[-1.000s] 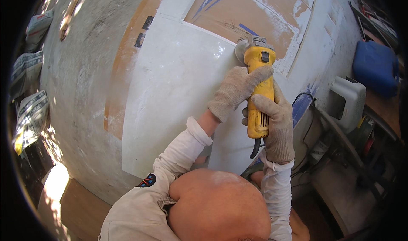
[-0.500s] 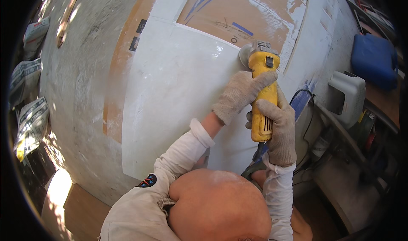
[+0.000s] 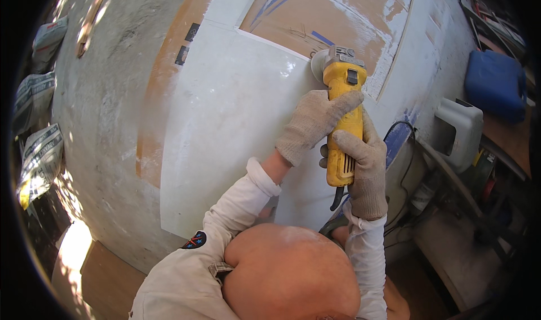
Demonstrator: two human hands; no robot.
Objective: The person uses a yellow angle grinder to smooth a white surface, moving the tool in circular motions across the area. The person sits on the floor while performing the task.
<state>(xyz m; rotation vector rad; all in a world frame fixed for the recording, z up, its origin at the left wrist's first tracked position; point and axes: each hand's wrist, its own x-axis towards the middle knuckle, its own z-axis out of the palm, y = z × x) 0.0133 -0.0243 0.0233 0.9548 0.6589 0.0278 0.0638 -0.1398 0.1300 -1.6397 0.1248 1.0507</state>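
A yellow angle grinder with a grey head is gripped in both my gloved hands. My left hand closes round its body just below the head, thumb lying across the top. Further back, my right hand wraps the rear part from the right, with fingertips showing at the left side. The pale disc at the grinder's head sits at the edge of a white panel, beside a brown sheet. Whether the disc touches the surface I cannot tell. A dark cord leaves the grinder's rear end.
On the right stand a blue jerrycan and a grey plastic container. A black cable loops near my right forearm. Several bags line the left edge of the concrete floor. A brown strip borders the panel.
The grinder and both my hands have shifted slightly left, with the disc moving a little along the panel's edge. My grip looks the same.
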